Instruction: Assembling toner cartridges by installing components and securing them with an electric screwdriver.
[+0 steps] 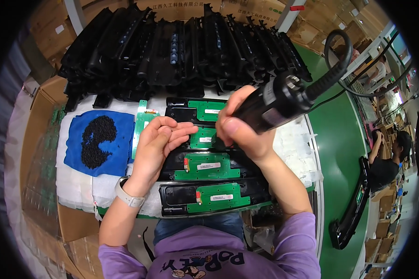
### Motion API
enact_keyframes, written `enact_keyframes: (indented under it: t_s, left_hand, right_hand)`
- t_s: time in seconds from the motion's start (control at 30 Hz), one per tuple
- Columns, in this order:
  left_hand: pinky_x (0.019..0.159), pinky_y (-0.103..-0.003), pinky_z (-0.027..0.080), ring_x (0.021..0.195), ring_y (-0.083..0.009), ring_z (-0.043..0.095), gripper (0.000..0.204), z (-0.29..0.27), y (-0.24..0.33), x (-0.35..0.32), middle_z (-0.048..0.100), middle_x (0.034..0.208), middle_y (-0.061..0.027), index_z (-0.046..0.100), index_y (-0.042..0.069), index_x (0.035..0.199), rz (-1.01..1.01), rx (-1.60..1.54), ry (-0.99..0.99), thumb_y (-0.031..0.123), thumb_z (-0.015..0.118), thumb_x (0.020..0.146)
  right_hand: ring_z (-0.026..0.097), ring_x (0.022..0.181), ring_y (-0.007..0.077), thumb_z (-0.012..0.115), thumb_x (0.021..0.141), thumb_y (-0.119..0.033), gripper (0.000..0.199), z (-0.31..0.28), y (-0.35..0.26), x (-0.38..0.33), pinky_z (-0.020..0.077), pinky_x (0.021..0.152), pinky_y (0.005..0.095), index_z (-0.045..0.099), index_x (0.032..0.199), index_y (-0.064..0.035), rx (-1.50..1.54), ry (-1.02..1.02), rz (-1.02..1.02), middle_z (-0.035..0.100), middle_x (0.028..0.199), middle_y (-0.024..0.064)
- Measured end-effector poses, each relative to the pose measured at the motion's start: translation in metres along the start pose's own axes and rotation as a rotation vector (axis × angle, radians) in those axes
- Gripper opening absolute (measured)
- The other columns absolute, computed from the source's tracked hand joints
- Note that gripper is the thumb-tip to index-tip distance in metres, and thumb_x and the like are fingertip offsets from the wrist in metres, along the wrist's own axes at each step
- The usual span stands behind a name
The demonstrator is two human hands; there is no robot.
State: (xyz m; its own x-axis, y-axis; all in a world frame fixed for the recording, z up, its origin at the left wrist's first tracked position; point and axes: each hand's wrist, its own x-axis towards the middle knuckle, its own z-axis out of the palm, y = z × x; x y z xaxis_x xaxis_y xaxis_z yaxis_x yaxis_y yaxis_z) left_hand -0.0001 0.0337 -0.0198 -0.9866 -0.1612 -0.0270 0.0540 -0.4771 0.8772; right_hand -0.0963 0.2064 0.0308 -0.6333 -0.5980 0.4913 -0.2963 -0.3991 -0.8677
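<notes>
My right hand (244,132) is wrapped round a black electric screwdriver (277,104), its cable rising to the upper right. The tool slants down to the left, over a green circuit board (200,138) seated in a black plastic housing; my fingers hide its tip. Just left of that board, my left hand (158,139) is turned partly palm up, fingers stretched toward it. Whether tiny parts lie in its palm, I cannot make out. More black housings (172,160) with green boards lie in rows nearer and farther. A loose green board (141,122) lies behind my left hand.
A blue cloth (74,149) at left bears a heap of small black screws (97,139). Many black housings (172,51) are stacked at the back. Right of the bench, a long black part (351,211) rests on a green surface (333,139); a person (393,160) sits beyond.
</notes>
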Motion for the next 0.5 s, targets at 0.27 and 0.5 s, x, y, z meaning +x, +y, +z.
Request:
enact_keyframes:
  t_s: [0.27, 0.5]
  left_hand:
    - [0.087, -0.027, 0.049, 0.103, -0.0246, 0.06, 0.016, 0.0062, 0.0009, -0.0007, 0.058, 0.108, -0.021, 0.046, 0.0, 0.105, -0.041, 0.06, 0.016, 0.012, 0.041, 0.096]
    - [0.058, -0.021, 0.047, 0.072, -0.0173, 0.063, 0.017, 0.0049, 0.0023, -0.0014, 0.062, 0.082, -0.0124, 0.047, 0.001, 0.102, -0.071, 0.158, -0.006, 0.015, 0.039, 0.096]
  right_hand:
    - [0.048, 0.046, 0.0094, 0.066, 0.075, -0.004, 0.024, 0.009, 0.0048, -0.001, 0.0404, 0.043, 0.022, 0.045, 0.086, -0.0027, 0.019, -0.025, 0.019, 0.053, 0.06, 0.0058]
    - [0.045, 0.043, 0.0125, 0.064, 0.075, -0.008, 0.027, -0.0007, -0.0012, -0.0035, 0.0393, 0.042, 0.0255, 0.043, 0.092, -0.0035, -0.011, -0.016, -0.043, 0.049, 0.058, 0.0051]
